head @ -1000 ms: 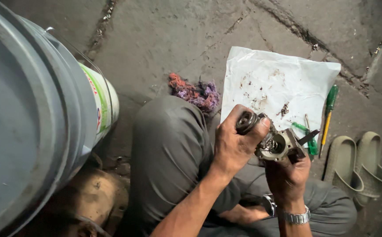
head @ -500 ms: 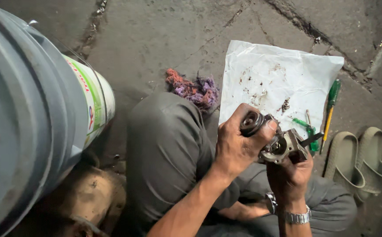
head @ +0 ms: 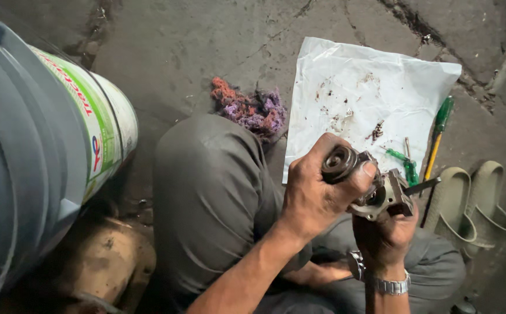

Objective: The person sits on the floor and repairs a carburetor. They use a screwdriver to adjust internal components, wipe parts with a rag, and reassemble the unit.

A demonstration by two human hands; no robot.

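My left hand (head: pixel 314 195) grips a dark round ribbed metal part (head: pixel 339 163), thumb over its top, at one end of a greasy grey metal housing (head: pixel 388 196). Beneath it, my right hand (head: pixel 384 238), with a metal watch on the wrist, holds that housing from below. A thin dark rod (head: pixel 423 186) sticks out of the housing to the right. Both hands are above my lap, just in front of a white plastic sheet (head: pixel 346 75) on the ground that carries small bits of grime and tiny parts.
Two green-handled screwdrivers (head: pixel 439 125) lie at the sheet's right edge. A purple and red rag (head: pixel 247 107) sits left of the sheet. Pale green sandals (head: pixel 468 209) stand at right. A large grey drum (head: pixel 9 163) and a white labelled bucket (head: pixel 110 125) crowd the left. The floor is cracked concrete.
Both hands keep the same hold on the metal assembly; my left thumb has shifted slightly over the round part. The view has drifted a little.
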